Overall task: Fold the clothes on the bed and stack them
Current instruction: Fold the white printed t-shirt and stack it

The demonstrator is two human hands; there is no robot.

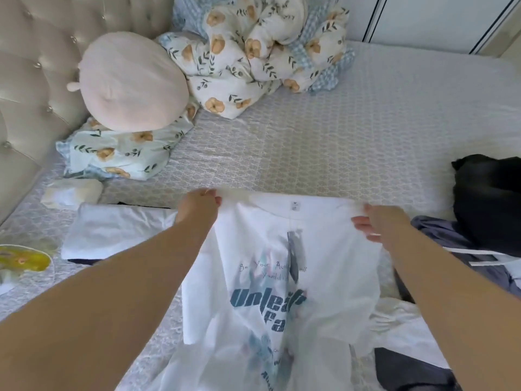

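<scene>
- You held the white printed T-shirt point(282, 277) up in front of you over the near edge of the bed point(324, 142), collar and tag uppermost, the body hanging down toward you with its print showing through the cloth.
- Your left hand point(197, 207) pinched the shoulder seam at its own side, thumb and fingers closed on the fabric; your right hand point(386, 224) gripped the opposite shoulder, fingers curled over the edge.
- The cloth looked thin, light and limp: it sagged between your hands and bunched at the hem. It seemed unlikely to hold any shape unless laid flat.
- The shoulders were the sound place to hold it; judged from the drape, a grip lower down would have let the top flop over.
- A folded white garment point(118, 230) lay on the bed just beside your left forearm, with a dark piece showing under it. That was probably the stack.
- Unfolded clothes waited at your right: a black garment point(490, 198) and a greyish-blue one point(456, 244) touching it.
- The bed's textured cover looked grippy enough that the shirt should have stayed put once spread.
</scene>
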